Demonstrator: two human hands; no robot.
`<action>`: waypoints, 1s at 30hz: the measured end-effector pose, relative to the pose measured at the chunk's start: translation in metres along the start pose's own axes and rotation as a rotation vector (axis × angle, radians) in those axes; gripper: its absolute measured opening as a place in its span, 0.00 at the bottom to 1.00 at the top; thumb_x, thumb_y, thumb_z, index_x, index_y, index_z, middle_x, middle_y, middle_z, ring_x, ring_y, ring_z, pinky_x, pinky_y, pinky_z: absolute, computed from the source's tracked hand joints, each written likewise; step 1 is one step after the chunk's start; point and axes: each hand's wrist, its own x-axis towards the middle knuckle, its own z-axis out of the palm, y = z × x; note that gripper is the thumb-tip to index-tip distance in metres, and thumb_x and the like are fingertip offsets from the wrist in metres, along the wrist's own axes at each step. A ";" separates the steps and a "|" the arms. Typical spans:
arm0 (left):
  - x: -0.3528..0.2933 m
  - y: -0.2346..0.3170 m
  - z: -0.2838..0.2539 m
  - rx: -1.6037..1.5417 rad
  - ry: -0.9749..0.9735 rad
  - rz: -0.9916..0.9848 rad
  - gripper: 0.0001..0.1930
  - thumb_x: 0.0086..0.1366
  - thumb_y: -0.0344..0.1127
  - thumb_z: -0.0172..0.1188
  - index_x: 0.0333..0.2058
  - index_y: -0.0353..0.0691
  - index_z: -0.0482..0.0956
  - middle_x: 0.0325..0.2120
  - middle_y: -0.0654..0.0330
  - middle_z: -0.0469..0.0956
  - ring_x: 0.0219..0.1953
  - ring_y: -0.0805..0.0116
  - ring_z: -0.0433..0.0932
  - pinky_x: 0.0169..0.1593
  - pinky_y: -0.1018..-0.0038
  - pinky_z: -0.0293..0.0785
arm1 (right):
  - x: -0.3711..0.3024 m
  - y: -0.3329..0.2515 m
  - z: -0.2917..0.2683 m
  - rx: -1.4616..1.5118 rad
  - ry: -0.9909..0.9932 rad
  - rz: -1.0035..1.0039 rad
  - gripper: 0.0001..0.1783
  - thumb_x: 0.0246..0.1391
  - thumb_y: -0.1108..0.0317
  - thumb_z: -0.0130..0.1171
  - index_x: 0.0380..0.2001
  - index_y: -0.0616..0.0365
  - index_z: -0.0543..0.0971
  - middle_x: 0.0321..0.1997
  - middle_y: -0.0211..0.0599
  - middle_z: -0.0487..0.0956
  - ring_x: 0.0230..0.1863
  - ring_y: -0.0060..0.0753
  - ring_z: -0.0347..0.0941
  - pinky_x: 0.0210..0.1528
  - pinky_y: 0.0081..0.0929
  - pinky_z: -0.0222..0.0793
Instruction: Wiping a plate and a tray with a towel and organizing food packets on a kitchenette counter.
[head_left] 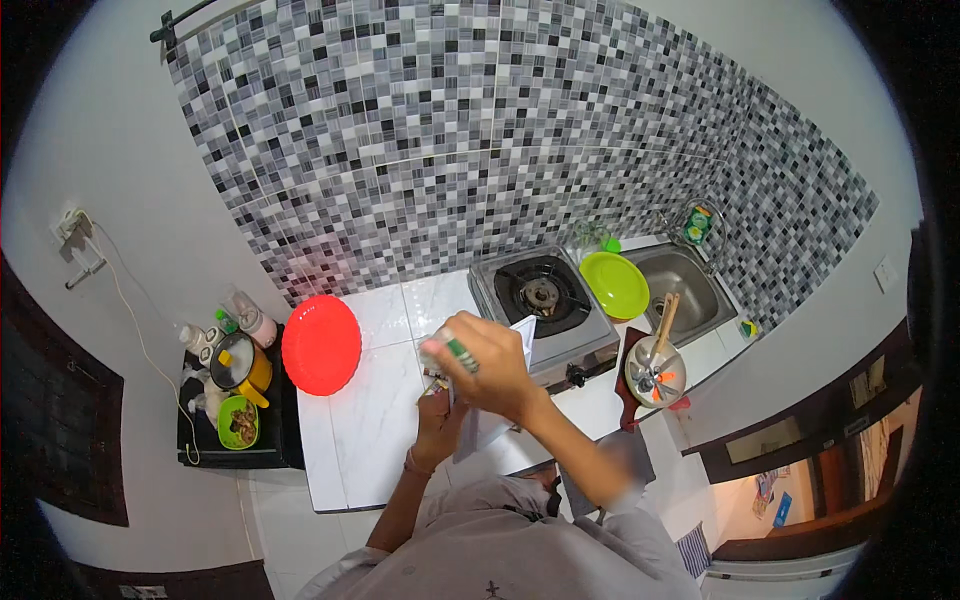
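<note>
Over the white tiled counter, my right hand is closed around a small green-and-white container, tilted, its shape partly covered by the fingers. Just below it, my left hand is closed too, close to the container. Something small and pale brown shows at its fingertips, too hidden to name. A pale flat thing lies behind and beneath both hands; a white corner appears past my right wrist. Left of my hands, a red scalloped oval plate sits on the counter.
Right of my hands is a gas stove, then a green plate by the steel sink. Utensils stand in a round container on a red-brown board. At left, a black stand holds a yellow pot and a green bowl.
</note>
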 end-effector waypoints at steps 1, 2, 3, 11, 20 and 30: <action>0.004 0.004 0.000 0.046 0.038 0.021 0.30 0.75 0.52 0.55 0.19 0.35 0.64 0.13 0.64 0.56 0.19 0.75 0.55 0.23 0.67 0.49 | -0.001 0.000 0.000 0.011 -0.050 -0.009 0.16 0.62 0.58 0.62 0.27 0.61 0.80 0.24 0.43 0.78 0.26 0.46 0.76 0.30 0.35 0.71; 0.003 0.009 -0.001 0.045 0.033 0.017 0.30 0.75 0.52 0.55 0.19 0.35 0.64 0.13 0.64 0.56 0.19 0.75 0.55 0.23 0.67 0.49 | -0.002 0.001 0.001 0.024 -0.100 -0.018 0.16 0.63 0.59 0.62 0.29 0.61 0.81 0.25 0.43 0.79 0.26 0.47 0.76 0.31 0.34 0.72; 0.001 0.017 -0.004 -0.013 0.071 -0.051 0.30 0.75 0.53 0.55 0.19 0.36 0.64 0.13 0.65 0.56 0.19 0.76 0.55 0.23 0.68 0.49 | 0.003 0.011 -0.007 0.018 -0.142 0.158 0.16 0.64 0.58 0.61 0.30 0.61 0.81 0.24 0.42 0.79 0.25 0.42 0.77 0.30 0.32 0.72; -0.034 -0.016 -0.005 -0.218 0.116 -0.161 0.29 0.72 0.56 0.58 0.20 0.39 0.65 0.16 0.70 0.64 0.21 0.79 0.60 0.23 0.71 0.53 | 0.009 0.031 -0.016 0.237 -0.039 0.551 0.24 0.67 0.53 0.59 0.25 0.64 0.81 0.17 0.38 0.75 0.18 0.22 0.67 0.23 0.29 0.63; 0.021 0.032 -0.049 -0.055 -0.464 -0.322 0.15 0.71 0.41 0.63 0.40 0.30 0.84 0.19 0.64 0.74 0.25 0.80 0.67 0.29 0.74 0.64 | 0.007 -0.021 -0.010 0.011 -0.155 -0.059 0.19 0.60 0.59 0.67 0.21 0.60 0.76 0.19 0.40 0.72 0.18 0.42 0.72 0.20 0.34 0.66; -0.001 0.037 -0.047 0.036 -0.070 -0.280 0.13 0.69 0.37 0.65 0.37 0.29 0.85 0.18 0.65 0.74 0.23 0.81 0.67 0.27 0.78 0.66 | 0.007 0.004 -0.008 0.277 -0.304 0.054 0.18 0.61 0.58 0.65 0.25 0.61 0.76 0.19 0.41 0.73 0.19 0.42 0.71 0.24 0.34 0.65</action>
